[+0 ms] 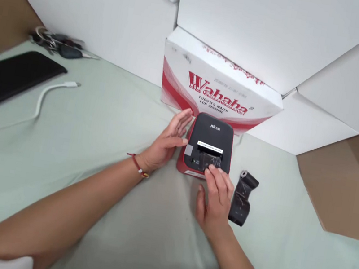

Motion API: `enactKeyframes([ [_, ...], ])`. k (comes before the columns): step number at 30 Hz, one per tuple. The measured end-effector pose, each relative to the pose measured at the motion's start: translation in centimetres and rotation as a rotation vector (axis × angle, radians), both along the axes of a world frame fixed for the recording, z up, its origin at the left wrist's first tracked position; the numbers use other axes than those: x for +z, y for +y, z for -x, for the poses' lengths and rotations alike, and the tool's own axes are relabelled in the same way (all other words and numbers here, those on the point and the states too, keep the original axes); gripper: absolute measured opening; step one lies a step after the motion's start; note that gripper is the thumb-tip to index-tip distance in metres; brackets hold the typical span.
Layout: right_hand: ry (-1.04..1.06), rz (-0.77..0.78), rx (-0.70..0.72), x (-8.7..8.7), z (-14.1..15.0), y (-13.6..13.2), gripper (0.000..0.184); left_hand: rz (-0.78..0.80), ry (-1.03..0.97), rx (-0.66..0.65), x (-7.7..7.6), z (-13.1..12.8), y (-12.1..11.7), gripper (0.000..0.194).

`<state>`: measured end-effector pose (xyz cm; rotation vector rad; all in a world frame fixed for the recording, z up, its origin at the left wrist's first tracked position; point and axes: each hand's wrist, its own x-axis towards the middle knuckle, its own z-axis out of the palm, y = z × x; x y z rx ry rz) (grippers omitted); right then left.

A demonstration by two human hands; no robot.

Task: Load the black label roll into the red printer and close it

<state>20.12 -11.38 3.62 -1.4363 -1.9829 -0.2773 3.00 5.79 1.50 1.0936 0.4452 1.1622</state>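
A small label printer with a black top and red sides sits on the green cloth. A short dark strip comes out of the slot in its top. My left hand rests against the printer's left side, fingers stretched out and thumb near its edge. On the front end of the strip lie the fingertips of my right hand, with its thumb apart from them. To the right of that hand, a partly unrolled black roll lies on the cloth.
Behind the printer stands a white and red Wahaha box, backed by large white boxes. At the left are a black phone-like slab, a white cable and keys. A brown carton stands at the right.
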Motion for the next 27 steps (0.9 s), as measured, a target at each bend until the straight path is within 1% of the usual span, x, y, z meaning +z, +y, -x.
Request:
enactKeyframes([
  [2, 0.001, 0.001, 0.012, -0.2, -0.1, 0.0, 0.076, 0.048, -0.045, -0.065, 0.9, -0.1, -0.6, 0.092],
  [5, 0.012, -0.001, 0.013, -0.4, -0.2, 0.0, 0.076, 0.053, -0.044, -0.147, 1.8, -0.2, -1.6, 0.102],
  [9, 0.022, -0.017, 0.009, -0.4, 0.0, 0.0, 0.076, 0.066, -0.050, -0.162, 2.4, -0.1, -2.2, 0.115],
  [11, 0.029, -0.021, 0.010, -0.4, 0.2, 0.0, 0.075, 0.104, -0.064, -0.157, 2.6, 0.0, -2.3, 0.114],
  [15, 0.043, -0.031, 0.011, -0.4, 0.4, 0.0, 0.074, 0.190, -0.076, -0.179, 3.1, 0.1, -1.8, 0.106],
  [18, 0.043, -0.039, 0.012, -0.5, 0.4, 0.1, 0.074, 0.222, -0.064, -0.186, 3.2, -0.1, -1.2, 0.110],
  [21, 0.045, -0.035, 0.019, -0.4, 0.5, 0.1, 0.074, 0.240, -0.078, -0.152, 2.8, -0.4, -1.1, 0.115],
  [24, 0.051, -0.028, -0.006, -0.3, 0.7, -0.1, 0.073, 0.225, -0.084, -0.124, 2.4, -0.8, -1.2, 0.115],
  [27, 0.036, -0.027, -0.046, -0.2, 1.1, -0.2, 0.072, 0.197, -0.066, -0.129, 2.2, -0.8, -1.4, 0.115],
])
